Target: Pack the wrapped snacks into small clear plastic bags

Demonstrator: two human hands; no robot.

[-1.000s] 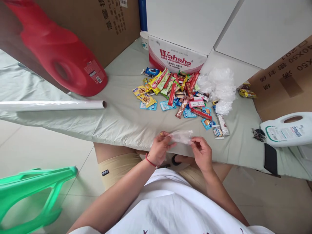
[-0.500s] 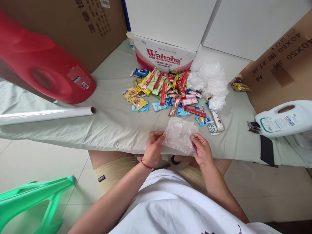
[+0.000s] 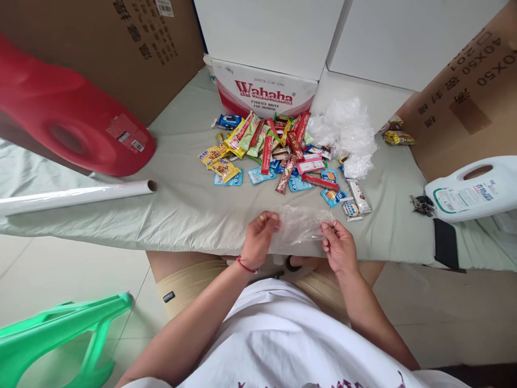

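Between my hands a clear plastic bag (image 3: 299, 226) is stretched sideways over the front edge of the cloth-covered table (image 3: 194, 215). My left hand (image 3: 259, 237) pinches its left side, slightly blurred, with a red cord at the wrist. Its right side is gripped by the fingers of my right hand (image 3: 338, 243). Beyond the bag lies a heap of wrapped snack bars (image 3: 266, 153) in red, yellow, green and blue. A pile of crumpled clear plastic bags (image 3: 347, 134) rests to the right of the heap.
A Wahaha carton (image 3: 264, 89) stands behind the snacks. On the left are a red jug (image 3: 81, 124) and a white roll (image 3: 76, 196); on the right, a white detergent bottle (image 3: 472, 188) and a black phone-like slab (image 3: 445, 243). A green stool (image 3: 60, 334) stands on the floor.
The bag, held more squarely before, is now pulled into a flatter, wider shape. My left hand has turned and risen slightly, and my right hand has shifted a little to the right.
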